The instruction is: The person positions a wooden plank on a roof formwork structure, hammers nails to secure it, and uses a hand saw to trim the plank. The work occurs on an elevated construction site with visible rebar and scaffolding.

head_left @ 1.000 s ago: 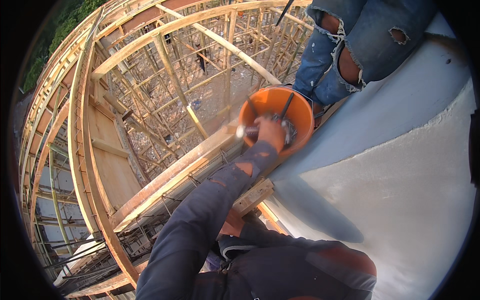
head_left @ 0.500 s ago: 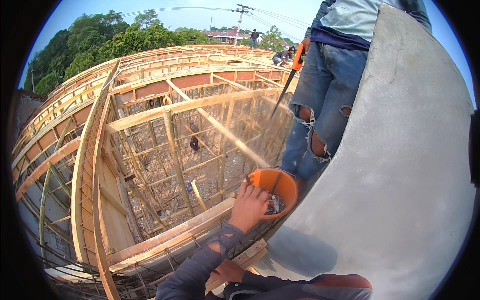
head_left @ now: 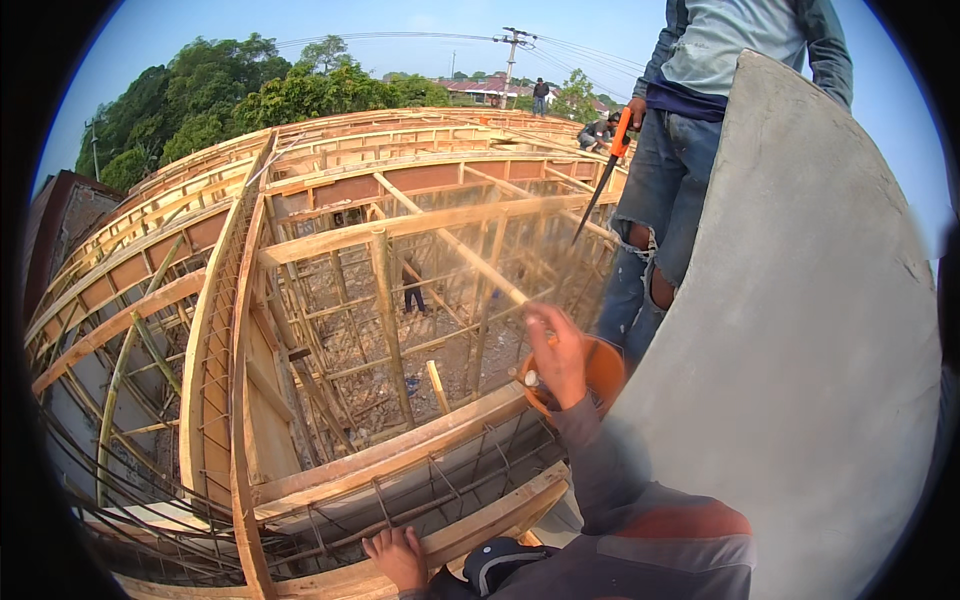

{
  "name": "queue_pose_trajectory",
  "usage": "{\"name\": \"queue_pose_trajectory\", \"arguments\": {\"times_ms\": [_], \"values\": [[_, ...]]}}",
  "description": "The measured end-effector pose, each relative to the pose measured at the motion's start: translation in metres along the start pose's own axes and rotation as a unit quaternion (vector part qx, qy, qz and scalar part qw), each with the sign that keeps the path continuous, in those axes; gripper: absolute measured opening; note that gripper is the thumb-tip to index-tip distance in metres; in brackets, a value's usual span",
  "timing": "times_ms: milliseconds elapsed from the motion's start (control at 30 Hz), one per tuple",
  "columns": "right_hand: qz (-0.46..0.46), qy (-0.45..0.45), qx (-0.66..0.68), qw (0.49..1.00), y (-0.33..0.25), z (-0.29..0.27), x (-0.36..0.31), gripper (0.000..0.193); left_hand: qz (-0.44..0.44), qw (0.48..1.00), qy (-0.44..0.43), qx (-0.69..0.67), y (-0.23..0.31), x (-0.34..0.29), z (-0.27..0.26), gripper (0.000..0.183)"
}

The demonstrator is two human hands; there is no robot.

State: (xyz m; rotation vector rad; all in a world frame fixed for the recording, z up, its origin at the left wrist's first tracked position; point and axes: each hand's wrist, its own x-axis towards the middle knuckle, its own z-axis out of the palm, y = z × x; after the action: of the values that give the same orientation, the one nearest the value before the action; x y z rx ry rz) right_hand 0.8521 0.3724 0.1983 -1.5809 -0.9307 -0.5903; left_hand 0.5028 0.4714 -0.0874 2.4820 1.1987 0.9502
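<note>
My right hand [head_left: 562, 360] is raised over the orange bucket [head_left: 603, 375], its fingers bent and blurred. Whether they hold anything is not clear. The bucket's inside is largely hidden behind this hand. A small pale round end [head_left: 531, 378] shows at the bucket's near left side. Lower down, my left hand [head_left: 398, 558] rests on a timber board [head_left: 485, 520], its fingers laid over the edge. Past the bucket stands a person in torn jeans [head_left: 665, 190], whose hand grips a handsaw [head_left: 604, 180] with an orange handle.
A curved grey concrete surface [head_left: 780, 330] rises on my right. Left and ahead spread timber formwork beams [head_left: 420, 228] over a deep drop with upright poles [head_left: 390, 320]. Bent steel bars [head_left: 445, 480] run beside the boards. Another person [head_left: 413, 285] stands below.
My left hand has come out of the bucket and down onto the board. My right hand has risen from below to above the bucket. The view has shifted somewhat.
</note>
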Motion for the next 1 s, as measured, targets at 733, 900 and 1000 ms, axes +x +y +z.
{"name": "queue_pose_trajectory", "arguments": {"times_ms": [733,900,1000], "values": [[0.054,0.173,0.141,0.973,0.020,-0.004,0.152,0.094,0.077,0.996,0.037,0.006,-0.008,-0.010,0.009,0.026],[0.090,0.093,0.412,0.902,-0.009,0.005,0.242,0.102,0.056,0.997,0.049,0.001,-0.007,-0.002,0.003,0.026],[0.086,0.080,0.366,0.923,0.013,-0.010,0.261,0.060,0.049,0.998,0.037,-0.020,-0.003,-0.001,-0.009,0.023]]}}
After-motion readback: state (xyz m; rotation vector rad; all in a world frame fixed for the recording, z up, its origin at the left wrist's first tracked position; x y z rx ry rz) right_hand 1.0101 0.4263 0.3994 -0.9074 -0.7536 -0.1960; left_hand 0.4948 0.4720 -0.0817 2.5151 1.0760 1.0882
